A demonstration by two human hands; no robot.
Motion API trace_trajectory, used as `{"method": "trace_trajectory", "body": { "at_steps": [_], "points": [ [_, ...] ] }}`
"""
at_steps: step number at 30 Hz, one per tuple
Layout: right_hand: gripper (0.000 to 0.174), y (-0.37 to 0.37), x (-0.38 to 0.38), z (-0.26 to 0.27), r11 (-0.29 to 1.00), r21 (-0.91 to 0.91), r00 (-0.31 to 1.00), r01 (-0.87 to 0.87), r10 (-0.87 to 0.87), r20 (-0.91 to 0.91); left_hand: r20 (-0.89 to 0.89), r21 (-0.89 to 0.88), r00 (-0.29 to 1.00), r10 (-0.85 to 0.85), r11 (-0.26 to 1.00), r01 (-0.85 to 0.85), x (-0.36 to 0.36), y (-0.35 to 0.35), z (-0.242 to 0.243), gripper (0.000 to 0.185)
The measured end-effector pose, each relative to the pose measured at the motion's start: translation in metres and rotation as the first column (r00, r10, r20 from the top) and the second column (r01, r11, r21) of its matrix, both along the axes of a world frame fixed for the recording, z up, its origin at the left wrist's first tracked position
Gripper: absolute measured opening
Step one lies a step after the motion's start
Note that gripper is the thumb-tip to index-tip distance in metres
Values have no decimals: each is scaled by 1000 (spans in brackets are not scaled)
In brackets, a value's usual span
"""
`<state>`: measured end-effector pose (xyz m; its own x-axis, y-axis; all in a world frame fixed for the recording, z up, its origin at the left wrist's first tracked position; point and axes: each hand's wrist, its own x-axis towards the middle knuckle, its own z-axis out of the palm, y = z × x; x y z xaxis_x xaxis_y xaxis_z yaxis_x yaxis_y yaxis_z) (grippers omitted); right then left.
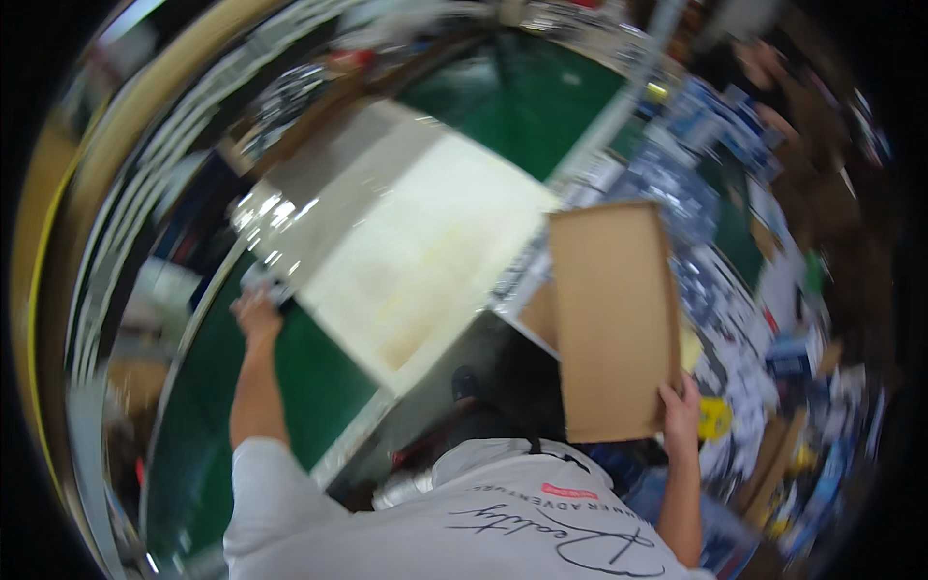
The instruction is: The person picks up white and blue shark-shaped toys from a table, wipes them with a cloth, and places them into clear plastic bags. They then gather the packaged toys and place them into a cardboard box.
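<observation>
My right hand [680,417] grips the lower right edge of a shallow brown cardboard box or lid [612,319], held up with its broad flat side in view. My left hand [257,315] reaches out over the green work surface [312,370]. At its fingertips is a small grey-and-dark object [262,279]; blur hides what it is and whether the fingers close around it. Between my hands lies a large pale sheet or board [435,254], with a greyish band along its far left side.
Shiny clear plastic wrapping [272,217] sits at the sheet's left corner. Bagged goods and printed papers [674,188] crowd the right side, near a yellow tape roll [714,418]. Another person [761,72] is at the upper right. White rails [145,196] curve along the left.
</observation>
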<state>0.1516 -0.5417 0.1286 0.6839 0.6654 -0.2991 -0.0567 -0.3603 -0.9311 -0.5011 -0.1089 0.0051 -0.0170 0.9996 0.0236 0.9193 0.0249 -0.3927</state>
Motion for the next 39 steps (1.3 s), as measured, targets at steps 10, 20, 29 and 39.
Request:
{"method": "trace_trajectory", "body": {
  "at_steps": [10, 20, 29, 39],
  "points": [
    [36, 32, -49, -14, 988, -77, 990, 132, -136, -45, -115, -525, 989, -96, 851, 21, -59, 126, -47, 141],
    [39, 28, -70, -6, 977, -11, 964, 211, -210, -163, 354, -374, 935, -2, 916, 143, -91, 68, -40, 109],
    [40, 12, -63, -11, 972, 38, 953, 233, -221, -206, 645, -220, 761, 67, 970, 101, -35, 45, -22, 93],
    [36, -11, -73, -12, 985, -10, 983, 170, -170, -63, 371, -368, 853, -367, 785, 498, 236, 19, 0, 81]
  ]
}}
